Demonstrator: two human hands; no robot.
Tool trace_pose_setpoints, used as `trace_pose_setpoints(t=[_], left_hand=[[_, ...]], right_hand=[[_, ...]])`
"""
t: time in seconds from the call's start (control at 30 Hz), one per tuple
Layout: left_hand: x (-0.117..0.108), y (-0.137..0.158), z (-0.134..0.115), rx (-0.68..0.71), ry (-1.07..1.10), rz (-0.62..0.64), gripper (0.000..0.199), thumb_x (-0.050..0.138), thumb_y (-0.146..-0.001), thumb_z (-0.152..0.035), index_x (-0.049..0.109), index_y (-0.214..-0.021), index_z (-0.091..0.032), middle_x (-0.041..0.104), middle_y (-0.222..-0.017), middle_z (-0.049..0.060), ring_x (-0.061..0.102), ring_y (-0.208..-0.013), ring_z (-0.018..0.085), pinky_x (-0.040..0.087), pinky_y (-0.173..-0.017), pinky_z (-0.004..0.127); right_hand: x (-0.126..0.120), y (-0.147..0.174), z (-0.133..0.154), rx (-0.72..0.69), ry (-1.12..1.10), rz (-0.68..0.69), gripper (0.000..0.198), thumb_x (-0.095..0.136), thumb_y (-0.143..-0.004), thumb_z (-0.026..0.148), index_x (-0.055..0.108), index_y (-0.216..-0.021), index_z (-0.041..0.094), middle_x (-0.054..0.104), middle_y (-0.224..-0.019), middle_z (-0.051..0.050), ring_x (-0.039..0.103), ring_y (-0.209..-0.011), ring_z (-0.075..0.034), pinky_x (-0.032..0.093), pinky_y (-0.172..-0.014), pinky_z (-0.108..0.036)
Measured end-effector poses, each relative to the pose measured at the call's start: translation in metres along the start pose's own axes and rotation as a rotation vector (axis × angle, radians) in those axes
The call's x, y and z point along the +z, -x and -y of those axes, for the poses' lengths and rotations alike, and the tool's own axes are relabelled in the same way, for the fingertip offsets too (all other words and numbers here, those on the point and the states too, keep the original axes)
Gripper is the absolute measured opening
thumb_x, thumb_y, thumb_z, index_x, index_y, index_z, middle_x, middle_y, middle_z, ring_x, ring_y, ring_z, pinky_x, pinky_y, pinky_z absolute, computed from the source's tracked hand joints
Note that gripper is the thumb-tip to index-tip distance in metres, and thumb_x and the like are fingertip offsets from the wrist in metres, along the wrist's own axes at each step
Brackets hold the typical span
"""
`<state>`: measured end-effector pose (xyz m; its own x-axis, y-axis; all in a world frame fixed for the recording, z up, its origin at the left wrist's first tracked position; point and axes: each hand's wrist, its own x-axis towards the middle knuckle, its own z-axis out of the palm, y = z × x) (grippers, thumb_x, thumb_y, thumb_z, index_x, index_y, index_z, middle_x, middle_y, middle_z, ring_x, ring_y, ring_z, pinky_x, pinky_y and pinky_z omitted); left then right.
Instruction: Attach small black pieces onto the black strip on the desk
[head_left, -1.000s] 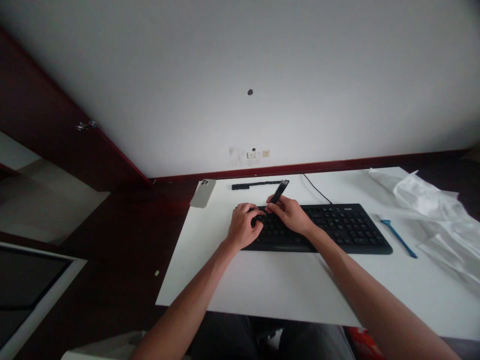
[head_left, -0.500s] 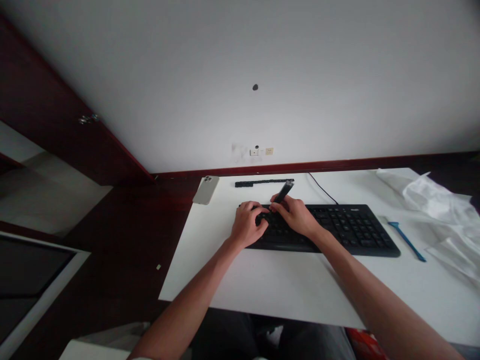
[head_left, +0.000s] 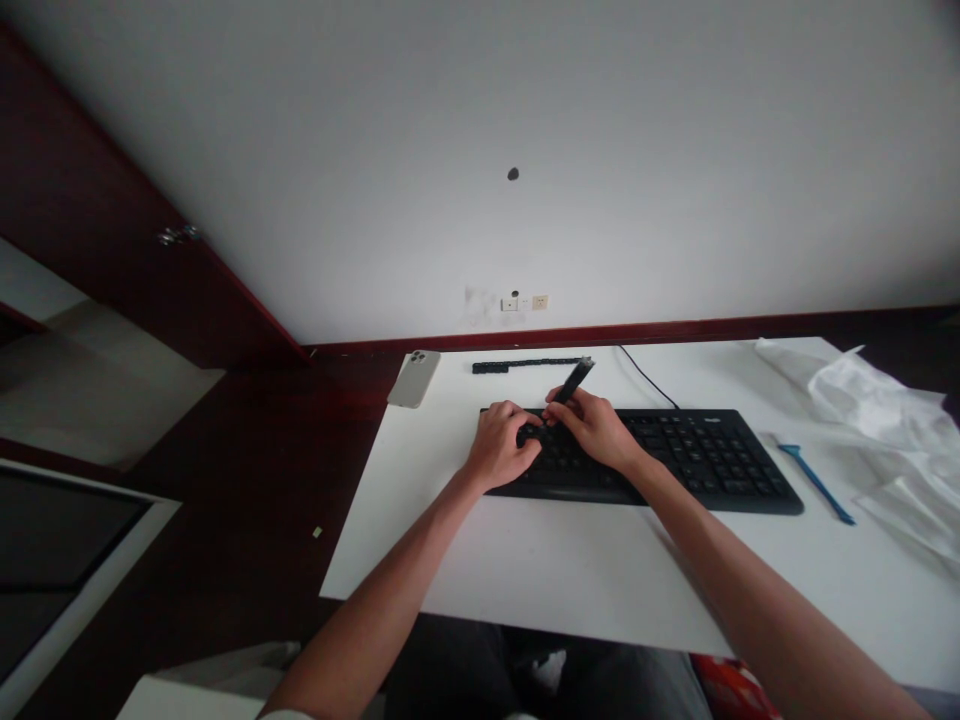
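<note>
White desk fills mid-frame; your right hand grips a dark tool angled toward the upper right, your left hand presses beside it on the black keyboard's left end

both forearms outstretched, left hand and right hand side by side, fingers curled

left hand on keyboard left end | right hand grips dark tool | phone at table corner
</note>
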<state>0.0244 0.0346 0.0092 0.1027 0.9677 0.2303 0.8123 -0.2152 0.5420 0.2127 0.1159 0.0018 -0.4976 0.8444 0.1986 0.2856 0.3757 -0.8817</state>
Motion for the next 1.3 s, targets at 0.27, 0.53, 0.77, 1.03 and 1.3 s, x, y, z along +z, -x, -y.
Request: trace_pose_setpoints(t=[0.27, 0.53, 0.77, 1.03, 1.3], left_hand=[[-0.002, 0.003, 0.004, 0.025, 0.106, -0.116, 0.024, 0.06, -0.087, -0.009, 0.071, -0.105, -0.021, 0.063, -0.107, 0.006, 0.058, -0.109, 0.022, 0.046, -0.103, 0.036], [0.006, 0.002, 0.017, 0.042, 0.075, -0.179, 0.021, 0.069, -0.089, -0.014, 0.073, -0.109, -0.021, 0.064, -0.105, 0.006, 0.058, -0.107, 0.023, 0.049, -0.099, 0.037], [0.01, -0.002, 0.016, 0.052, 0.021, -0.156, 0.019, 0.077, -0.087, -0.022, 0.078, -0.106, -0.023, 0.066, -0.104, 0.005, 0.057, -0.107, 0.024, 0.049, -0.1, 0.038], [0.01, -0.01, 0.009, 0.039, -0.056, -0.094, 0.014, 0.079, -0.087, -0.03, 0.08, -0.101, -0.028, 0.069, -0.103, 0.003, 0.057, -0.105, 0.024, 0.047, -0.096, 0.038], [0.007, -0.012, 0.006, 0.024, -0.05, -0.075, 0.015, 0.081, -0.086, -0.03, 0.08, -0.1, -0.028, 0.068, -0.1, 0.004, 0.057, -0.104, 0.024, 0.046, -0.096, 0.037]], right_hand=[[-0.002, 0.001, 0.008, -0.037, 0.088, 0.032, 0.023, 0.057, -0.099, 0.042, 0.067, -0.105, 0.023, 0.077, -0.087, -0.005, 0.072, -0.081, -0.026, 0.054, -0.077, -0.037], [-0.002, 0.006, 0.026, -0.115, 0.287, 0.132, 0.024, 0.052, -0.102, 0.038, 0.067, -0.111, 0.022, 0.076, -0.089, -0.004, 0.072, -0.08, -0.024, 0.05, -0.075, -0.033], [-0.01, 0.004, 0.024, -0.169, 0.258, 0.21, 0.023, 0.053, -0.102, 0.036, 0.069, -0.113, 0.024, 0.078, -0.103, -0.005, 0.074, -0.092, -0.026, 0.052, -0.084, -0.035], [-0.024, -0.002, 0.012, -0.178, 0.095, 0.264, 0.026, 0.055, -0.101, 0.039, 0.072, -0.111, 0.023, 0.075, -0.105, -0.005, 0.069, -0.096, -0.026, 0.05, -0.09, -0.037], [-0.028, -0.006, 0.0, -0.161, -0.147, 0.313, 0.024, 0.059, -0.098, 0.043, 0.068, -0.102, 0.021, 0.071, -0.101, -0.006, 0.066, -0.097, -0.025, 0.052, -0.092, -0.04]])
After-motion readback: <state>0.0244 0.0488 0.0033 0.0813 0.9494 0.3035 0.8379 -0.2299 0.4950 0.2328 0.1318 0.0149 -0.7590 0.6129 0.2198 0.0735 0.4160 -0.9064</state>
